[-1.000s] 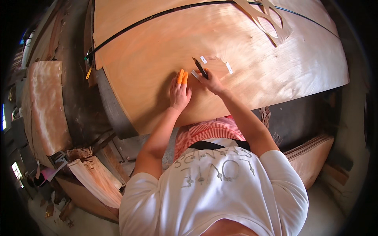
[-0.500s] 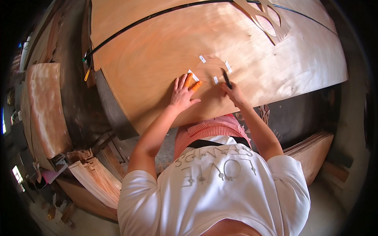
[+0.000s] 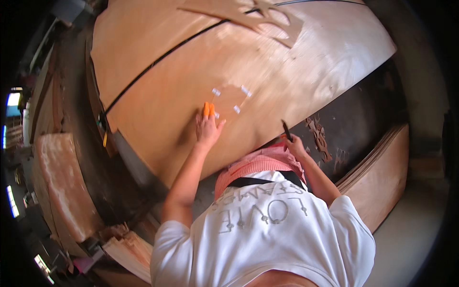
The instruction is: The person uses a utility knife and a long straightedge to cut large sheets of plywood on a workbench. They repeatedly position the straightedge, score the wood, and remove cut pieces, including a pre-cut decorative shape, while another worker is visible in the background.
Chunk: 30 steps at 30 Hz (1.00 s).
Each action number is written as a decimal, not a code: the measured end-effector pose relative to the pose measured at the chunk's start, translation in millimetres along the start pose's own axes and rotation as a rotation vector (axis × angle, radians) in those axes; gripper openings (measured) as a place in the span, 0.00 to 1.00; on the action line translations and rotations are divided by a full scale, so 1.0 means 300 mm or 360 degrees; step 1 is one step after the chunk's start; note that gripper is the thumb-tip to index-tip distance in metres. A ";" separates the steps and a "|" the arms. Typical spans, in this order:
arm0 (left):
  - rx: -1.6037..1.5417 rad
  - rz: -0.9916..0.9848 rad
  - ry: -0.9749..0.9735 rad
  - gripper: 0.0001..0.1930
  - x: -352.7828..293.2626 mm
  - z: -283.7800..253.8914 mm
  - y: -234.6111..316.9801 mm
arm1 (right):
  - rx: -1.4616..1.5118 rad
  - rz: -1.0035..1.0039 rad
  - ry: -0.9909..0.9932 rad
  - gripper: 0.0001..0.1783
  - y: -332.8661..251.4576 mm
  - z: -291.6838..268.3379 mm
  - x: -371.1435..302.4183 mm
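Note:
A large sheet of thin wood veneer [image 3: 158, 115] lies in front of me. On it is a rounded outlined patch [image 3: 230, 99], with small white tape pieces [image 3: 245, 91] around its edge. My left hand [image 3: 207, 130] rests flat beside the patch, fingers stretched out, its two orange-covered fingertips next to the lowest tape piece [image 3: 217, 115]. Near the sheet's front edge, my right hand [image 3: 295, 146] is closed around a slim black tool [image 3: 286, 130], pointed up and away from me; whether it is a knife or a pen, I cannot tell.
A black strap or cord [image 3: 162, 56] curves across the sheet. Beyond lies a cut-out wood offcut [image 3: 282, 29] with large holes. Brown scraps [image 3: 318, 138] lie below the sheet's edge at right, near a stack of veneer sheets [image 3: 377, 177]. More wood sheets [image 3: 67, 186] stand at left.
My right hand has drawn the black tool back from the patch toward the sheet's front edge. My left hand stays by the patch. The whole view has turned and shifted.

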<state>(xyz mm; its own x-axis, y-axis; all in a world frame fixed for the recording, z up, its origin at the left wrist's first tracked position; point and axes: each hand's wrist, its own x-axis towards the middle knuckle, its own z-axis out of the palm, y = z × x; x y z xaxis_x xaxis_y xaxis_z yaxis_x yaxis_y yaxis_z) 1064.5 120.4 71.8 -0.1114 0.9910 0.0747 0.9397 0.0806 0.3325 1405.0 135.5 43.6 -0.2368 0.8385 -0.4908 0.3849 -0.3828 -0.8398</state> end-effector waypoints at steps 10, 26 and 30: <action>-0.0316 0.0312 0.0034 0.31 0.255 -0.030 0.695 | 0.0415 -0.0415 -0.0274 0.12 -0.080 -0.564 0.280; 0.0849 0.1818 0.2112 0.10 1.068 -1.373 2.414 | 0.0428 -0.1373 0.0522 0.10 -0.658 -1.842 0.387; 0.0800 0.1060 0.1303 0.11 1.173 -1.411 2.634 | 0.0336 -0.1544 0.0601 0.09 -0.805 -1.902 0.331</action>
<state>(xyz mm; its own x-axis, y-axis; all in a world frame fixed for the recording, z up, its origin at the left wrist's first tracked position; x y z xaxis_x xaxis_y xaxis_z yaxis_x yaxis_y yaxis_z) 1630.8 487.4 758.6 0.4486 0.5030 0.7388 0.8928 -0.2135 -0.3967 1797.4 532.4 330.1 -0.0530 0.8732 0.4844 0.0084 0.4855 -0.8742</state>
